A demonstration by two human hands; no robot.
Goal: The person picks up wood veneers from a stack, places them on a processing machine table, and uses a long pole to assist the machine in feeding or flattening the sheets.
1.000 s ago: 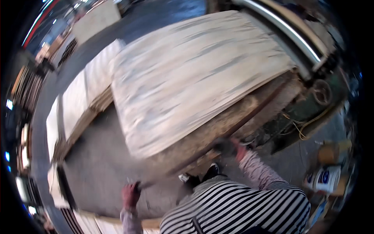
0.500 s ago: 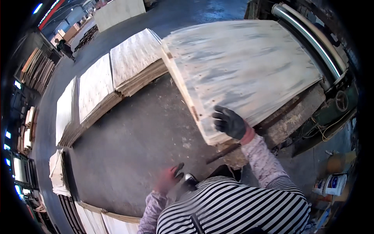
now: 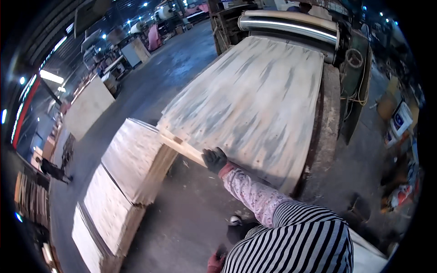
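Note:
A large pale wood veneer sheet (image 3: 255,104) with grey streaks slopes from my side to a metal roller (image 3: 291,28) at the far end. My right hand (image 3: 215,160), in a dark glove with a red cuff, rests at the sheet's near left edge, fingers spread over the rim. Beneath that edge a light wooden strip (image 3: 182,144) shows. My left hand (image 3: 217,260) hangs low at the bottom edge of the view, beside my striped clothing; it is partly cut off and blurred, so its fingers cannot be made out.
Stacks of veneer sheets (image 3: 107,200) stand on the left. A handwheel (image 3: 354,58) sits on the green machine's right side. White buckets (image 3: 401,119) lie far right. One person (image 3: 52,170) is at the far left; another (image 3: 300,7) is behind the rollers.
My view has turned, so the rollers now lie ahead. My right hand has shifted leftward along the sheet's near edge. My left hand has dropped to the bottom of the view.

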